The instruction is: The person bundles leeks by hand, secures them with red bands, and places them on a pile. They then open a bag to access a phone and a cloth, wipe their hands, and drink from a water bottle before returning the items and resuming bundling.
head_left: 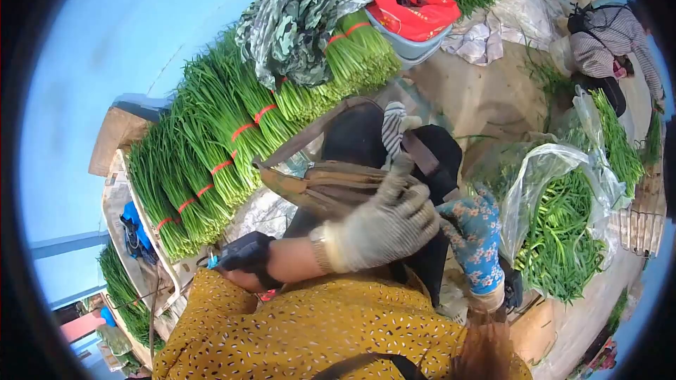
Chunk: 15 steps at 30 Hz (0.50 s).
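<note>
My left hand [387, 229], in a whitish knit glove, is over my lap with its fingers curled and its thumb side raised. Its fingertips meet the edge of my right hand [473, 232], which wears a blue floral glove. Whether the left fingers grip that glove is hidden. The right hand's fingers point forward, apart from the thumb side, and I see nothing in them. Under my left hand lies a brown bag [327, 186] with a strap, its top partly open. A striped cloth or glove [394, 130] sits just beyond, on my dark trousers.
Bundles of green stalks [225, 134] tied with red bands stand at the left. Behind them are a camouflage cloth [292, 28] and a bucket [415, 46] with a red bag [412, 3]. Clear plastic [524, 197] surrounds loose greens [563, 232] at right. Another person [612, 49] sits farther back.
</note>
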### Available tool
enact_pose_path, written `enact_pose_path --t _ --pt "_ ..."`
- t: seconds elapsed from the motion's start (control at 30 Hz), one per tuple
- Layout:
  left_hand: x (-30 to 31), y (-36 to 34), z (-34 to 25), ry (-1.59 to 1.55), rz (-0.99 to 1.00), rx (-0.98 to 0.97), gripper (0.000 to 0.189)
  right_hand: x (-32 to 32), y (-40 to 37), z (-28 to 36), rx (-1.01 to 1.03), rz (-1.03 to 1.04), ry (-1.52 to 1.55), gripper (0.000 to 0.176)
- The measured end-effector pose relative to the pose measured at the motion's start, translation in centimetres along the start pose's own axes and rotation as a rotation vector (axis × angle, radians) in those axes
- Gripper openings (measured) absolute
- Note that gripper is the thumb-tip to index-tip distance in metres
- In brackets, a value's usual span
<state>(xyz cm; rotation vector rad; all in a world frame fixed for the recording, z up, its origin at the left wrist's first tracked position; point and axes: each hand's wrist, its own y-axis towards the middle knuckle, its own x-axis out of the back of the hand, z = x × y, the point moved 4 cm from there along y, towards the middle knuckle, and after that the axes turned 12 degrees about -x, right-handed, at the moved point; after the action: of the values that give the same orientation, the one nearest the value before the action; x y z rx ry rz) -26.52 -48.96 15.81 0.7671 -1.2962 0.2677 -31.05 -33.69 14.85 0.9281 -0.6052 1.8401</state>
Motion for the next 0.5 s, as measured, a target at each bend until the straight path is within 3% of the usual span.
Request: enact_pose_path --t 0.1,0.5 --pt "-0.47 0.84 0.31 -0.059 -0.035 -0.089 0.020 0.29 -0.06 0.10 0.010 -0.008 -0.007 0.022" --pt "-0.29 0.19 0.00 -0.021 -0.140 -0.107 0.020 0.53 0.62 0.23 -0.019 -0.009 0.121 0.017"
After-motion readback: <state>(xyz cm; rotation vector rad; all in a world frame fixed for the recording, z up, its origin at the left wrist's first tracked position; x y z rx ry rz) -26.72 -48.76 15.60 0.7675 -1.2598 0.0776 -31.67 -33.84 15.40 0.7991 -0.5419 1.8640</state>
